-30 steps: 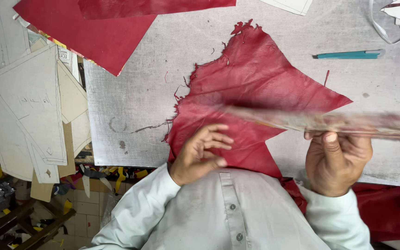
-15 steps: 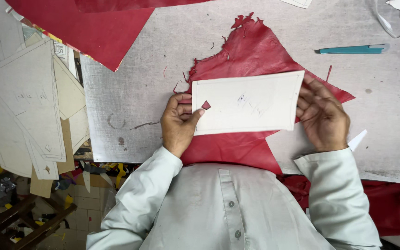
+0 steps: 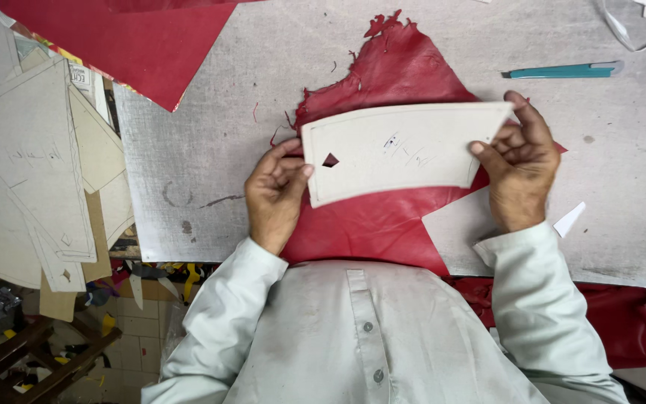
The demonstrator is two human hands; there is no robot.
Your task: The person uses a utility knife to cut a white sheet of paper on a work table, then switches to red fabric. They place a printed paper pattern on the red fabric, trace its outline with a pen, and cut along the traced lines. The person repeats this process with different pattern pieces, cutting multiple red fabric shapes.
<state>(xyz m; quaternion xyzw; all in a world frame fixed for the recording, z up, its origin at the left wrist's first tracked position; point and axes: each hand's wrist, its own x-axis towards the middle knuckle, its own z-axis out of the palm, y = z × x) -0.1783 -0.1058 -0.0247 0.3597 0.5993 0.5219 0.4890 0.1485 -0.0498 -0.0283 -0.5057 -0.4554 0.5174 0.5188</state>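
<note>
1. Left hand (image 3: 277, 196) pinches the card pattern (image 3: 405, 151) at its left edge.
2. Right hand (image 3: 517, 173) pinches its right end.
3. Pattern sits flat over the red leather (image 3: 383, 217) on the grey table (image 3: 211, 150), teal pen (image 3: 562, 72) well apart.

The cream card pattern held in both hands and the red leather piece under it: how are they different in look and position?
The cream card pattern has clean, smooth edges; the red leather piece has a ragged, torn top edge. The pattern is pale, with pen marks and a small cut-out; the leather is plain deep red. The pattern is held by the left hand and right hand; the leather lies on the grey table. Both are flat sheets.
</note>
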